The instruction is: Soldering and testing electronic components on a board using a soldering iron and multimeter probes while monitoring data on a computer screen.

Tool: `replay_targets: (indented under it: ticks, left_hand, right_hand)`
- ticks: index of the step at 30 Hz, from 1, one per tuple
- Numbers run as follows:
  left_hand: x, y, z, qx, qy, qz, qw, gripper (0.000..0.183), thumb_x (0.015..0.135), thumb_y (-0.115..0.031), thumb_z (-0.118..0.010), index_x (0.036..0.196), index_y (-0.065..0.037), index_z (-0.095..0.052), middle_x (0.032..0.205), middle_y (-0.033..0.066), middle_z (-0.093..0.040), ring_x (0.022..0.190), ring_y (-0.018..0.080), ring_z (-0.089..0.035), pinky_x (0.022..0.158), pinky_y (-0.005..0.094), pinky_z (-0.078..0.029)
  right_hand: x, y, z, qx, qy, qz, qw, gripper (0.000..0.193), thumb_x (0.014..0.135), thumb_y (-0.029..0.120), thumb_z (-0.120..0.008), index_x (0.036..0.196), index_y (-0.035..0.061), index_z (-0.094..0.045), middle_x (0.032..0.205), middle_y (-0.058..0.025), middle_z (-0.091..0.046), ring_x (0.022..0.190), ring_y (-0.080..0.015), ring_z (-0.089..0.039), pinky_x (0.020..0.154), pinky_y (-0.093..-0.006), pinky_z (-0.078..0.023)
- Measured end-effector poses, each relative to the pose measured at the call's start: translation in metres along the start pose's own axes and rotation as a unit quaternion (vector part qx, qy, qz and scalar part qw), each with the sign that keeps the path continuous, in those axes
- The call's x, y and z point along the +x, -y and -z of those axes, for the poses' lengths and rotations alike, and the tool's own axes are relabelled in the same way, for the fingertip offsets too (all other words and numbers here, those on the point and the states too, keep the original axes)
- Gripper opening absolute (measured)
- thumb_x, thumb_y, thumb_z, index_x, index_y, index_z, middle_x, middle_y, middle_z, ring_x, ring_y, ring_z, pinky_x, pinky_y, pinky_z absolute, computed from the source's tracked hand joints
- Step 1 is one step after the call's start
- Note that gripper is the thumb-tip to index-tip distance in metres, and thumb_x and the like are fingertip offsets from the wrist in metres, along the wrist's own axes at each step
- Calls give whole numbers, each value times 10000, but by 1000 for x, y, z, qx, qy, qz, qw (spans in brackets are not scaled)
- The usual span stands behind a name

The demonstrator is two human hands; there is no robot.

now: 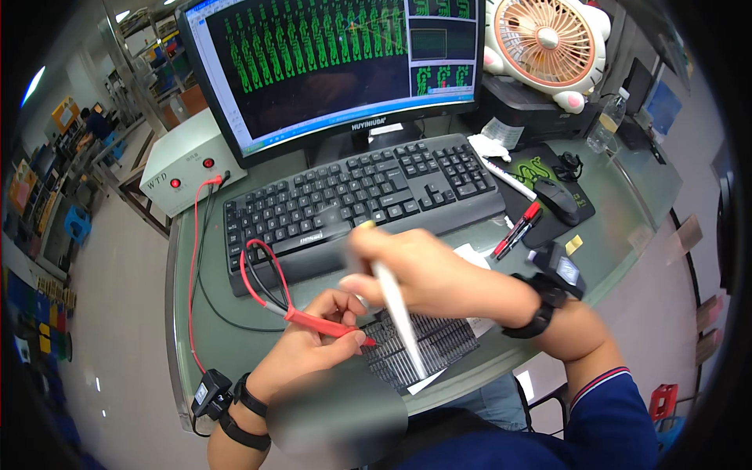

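Observation:
My left hand [317,348] is closed round a red test probe [321,323], its tip pointing down to the right at a dark panel [450,337] of narrow strips in rows. A red lead and a black lead loop up from the probe's back end. Above the panel, my right hand [427,270] grips a slim white pen-shaped tool [401,321], smeared by motion. Its lower end slants down over the panel, and I cannot tell whether it touches. White paper [429,381] shows under the panel's near edge.
Behind my hands lie a black keyboard [360,192] and a monitor [313,55] with green patterns. A white metal box [188,160] stands left, its red lead running down the table. Right are markers [517,229], a mouse [556,200], a bottle [608,122] and a fan [548,37].

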State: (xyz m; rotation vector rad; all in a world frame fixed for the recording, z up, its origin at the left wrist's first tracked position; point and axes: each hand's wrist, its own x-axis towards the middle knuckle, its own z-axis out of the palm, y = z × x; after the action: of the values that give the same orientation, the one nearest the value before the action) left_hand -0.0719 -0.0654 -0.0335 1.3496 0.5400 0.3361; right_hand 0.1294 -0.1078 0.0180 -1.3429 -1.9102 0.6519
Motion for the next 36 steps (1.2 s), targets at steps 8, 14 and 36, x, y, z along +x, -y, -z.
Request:
replay_targets:
  ticks: [8, 14, 36]
  left_hand:
    - [4, -8, 12, -38, 2, 18, 999, 264, 807, -50, -656, 992, -55, -468, 880, -3, -451, 797, 61, -487, 719, 236, -448]
    - [7, -5, 12, -57, 21, 13, 998, 251, 793, 1, -635, 931, -70, -438, 878, 13, -452, 756, 74, -457, 662, 241, -396]
    - [9, -7, 9, -50, 13, 31, 998, 255, 773, 45, -621, 881, -74, -423, 902, 38, -450, 800, 90, -461, 692, 241, -408]
  right_hand:
    - [-60, -19, 9, 337, 43, -200, 919, 231, 871, 195, -655, 833, 40, -488, 749, -33, -588, 635, -51, -581, 502, -196, -462]
    - [-68, -34, 2, 341, 47, -173, 923, 236, 866, 199, -667, 849, 38, -495, 761, -18, -567, 632, -53, -570, 557, -198, -452]
    - [-69, -39, -1, 208, 71, -86, 972, 240, 836, 248, -700, 887, 53, -569, 791, -25, -589, 647, -114, -574, 562, -255, -438]
